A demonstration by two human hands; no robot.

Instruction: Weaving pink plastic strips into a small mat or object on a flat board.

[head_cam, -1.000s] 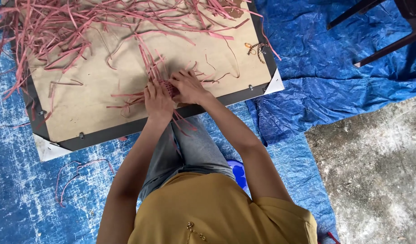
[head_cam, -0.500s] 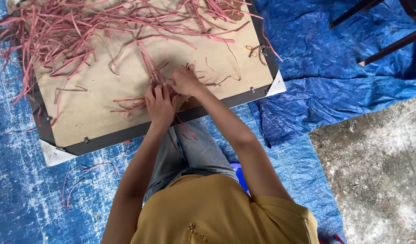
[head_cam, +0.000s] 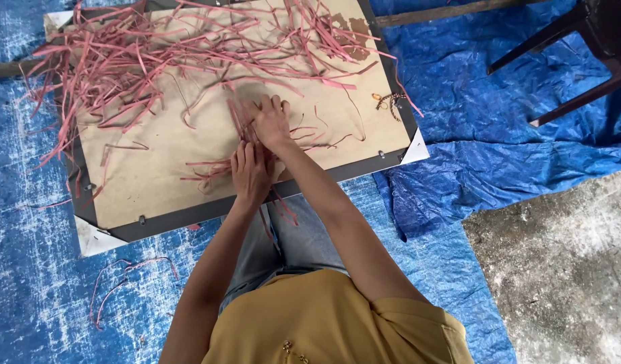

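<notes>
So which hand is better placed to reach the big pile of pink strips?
Probably the right hand: it lies farther up the board, nearer the pink strips, while the left hand rests by the near edge.

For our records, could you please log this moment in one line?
left hand: pressing pink strips | right hand: gathering strips | surface: board on blue tarp

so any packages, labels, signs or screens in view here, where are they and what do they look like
None in view. Only a flat tan board with a dark frame on a blue plastic tarp, strewn with thin pink strips. The left hand and right hand press on the strips mid-board. No packaging, label, sign or screen shows.
</notes>
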